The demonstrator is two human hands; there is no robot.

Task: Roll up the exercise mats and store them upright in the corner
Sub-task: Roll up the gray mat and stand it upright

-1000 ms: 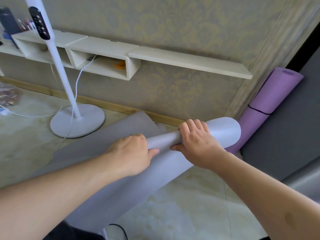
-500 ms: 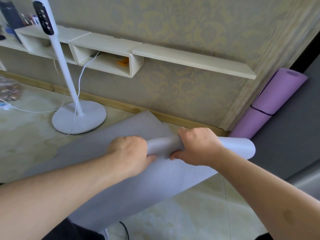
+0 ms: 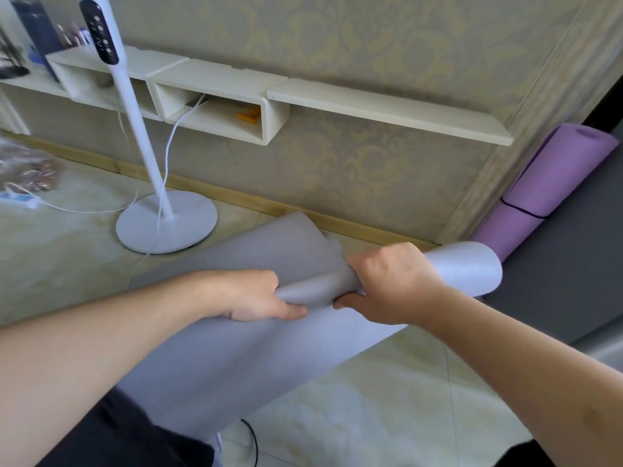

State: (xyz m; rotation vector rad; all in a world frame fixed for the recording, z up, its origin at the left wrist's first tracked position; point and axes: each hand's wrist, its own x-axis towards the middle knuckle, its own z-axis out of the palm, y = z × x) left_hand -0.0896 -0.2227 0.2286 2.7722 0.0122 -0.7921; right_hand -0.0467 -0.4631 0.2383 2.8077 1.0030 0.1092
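Both my hands, left (image 3: 249,296) and right (image 3: 387,284), grip the grey mat (image 3: 215,358) curled around its started roll, whose long axis points right toward the corner's upright purple mat (image 3: 553,176), nearer my right hand.

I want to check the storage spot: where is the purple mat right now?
In the head view, the rolled purple mat leans in the corner at far right, past the end of the white wall shelf, beyond the grey mat.

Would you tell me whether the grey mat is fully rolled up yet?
Partly rolled: both hands grip the grey mat at its rolled end, while a flat stretch lies unrolled below.
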